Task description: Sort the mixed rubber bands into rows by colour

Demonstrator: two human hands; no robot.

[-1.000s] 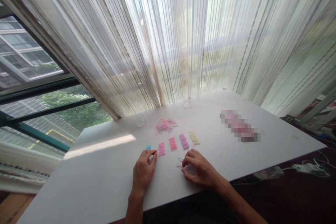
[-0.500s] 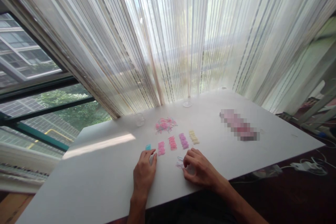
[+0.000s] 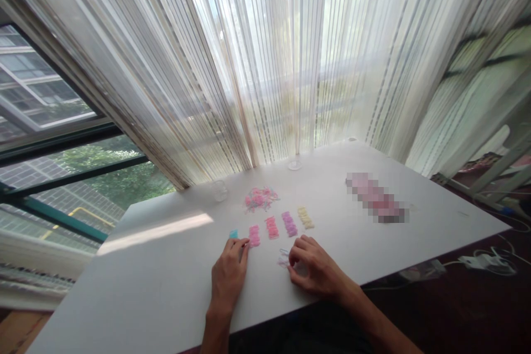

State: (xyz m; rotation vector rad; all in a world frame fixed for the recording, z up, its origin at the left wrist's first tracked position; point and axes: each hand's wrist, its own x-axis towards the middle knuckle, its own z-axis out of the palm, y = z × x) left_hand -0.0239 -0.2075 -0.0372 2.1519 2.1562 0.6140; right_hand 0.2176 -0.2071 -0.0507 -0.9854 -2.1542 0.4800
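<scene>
My left hand (image 3: pixel 229 268) rests on the white table, its thumb and index fingertips brought close together at the lower left of a pink bundle (image 3: pixel 254 236); whatever is between them is too small to make out. A blue piece (image 3: pixel 234 234) lies just beyond its fingers. My right hand (image 3: pixel 312 265) is curled, thumb and fingers bent toward a few thin pale strands (image 3: pixel 284 258) on the table; its grip is too small to see. In a slanting row lie a coral bundle (image 3: pixel 272 228), a purple bundle (image 3: pixel 289 223) and a yellow bundle (image 3: pixel 306 218).
Behind the row is a loose pink and grey pile (image 3: pixel 261 198). Two clear round objects (image 3: pixel 219 191) (image 3: pixel 295 165) stand near the curtain (image 3: pixel 274 66). A blurred pink object (image 3: pixel 375 198) lies at the right. The table's near edge (image 3: pixel 265 316) runs below my hands.
My left thumb and index fingertips have come closer together and nearer the pink bundle. My right hand has hardly moved. The view has shifted slightly.
</scene>
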